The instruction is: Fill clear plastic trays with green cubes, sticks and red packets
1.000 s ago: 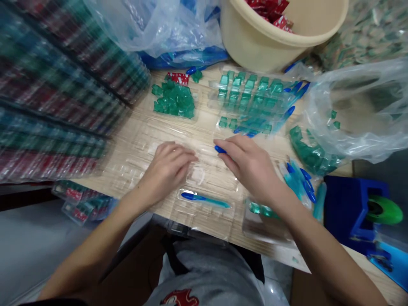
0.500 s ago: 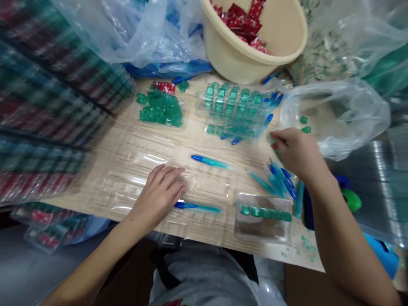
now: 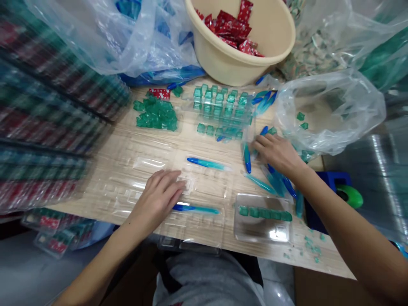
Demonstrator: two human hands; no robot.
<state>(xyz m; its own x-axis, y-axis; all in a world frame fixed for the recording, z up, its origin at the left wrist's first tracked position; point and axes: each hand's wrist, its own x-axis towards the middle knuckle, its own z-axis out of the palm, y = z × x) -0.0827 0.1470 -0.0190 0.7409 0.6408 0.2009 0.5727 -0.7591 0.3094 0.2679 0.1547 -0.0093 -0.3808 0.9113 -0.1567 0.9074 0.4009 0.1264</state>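
Observation:
My left hand (image 3: 162, 193) lies palm down, fingers slightly spread, on clear plastic trays (image 3: 204, 185). One blue-tipped pen (image 3: 208, 164) lies to its right, and another (image 3: 197, 209) lies just below its fingers. My right hand (image 3: 274, 153) bends over the loose pens at the right, its fingertips close to a dark blue-and-teal pen (image 3: 247, 158); what its fingers hold, if anything, is hidden. A row of green cubes (image 3: 264, 213) sits in a clear box (image 3: 261, 231) near the front edge. More green cubes (image 3: 219, 100) stand in stacked clear trays behind.
A cream tub (image 3: 242, 63) with red packets stands at the back. Green pieces (image 3: 157, 114) are heaped at back left. Stacked filled packs (image 3: 47, 106) rise at the left. A plastic bag (image 3: 331, 127) and a blue tape dispenser (image 3: 325, 180) are on the right.
My right hand has moved left and slightly down, away from the plastic bag. A pen now lies upright in view beside its fingertips. My left hand stays nearly in place.

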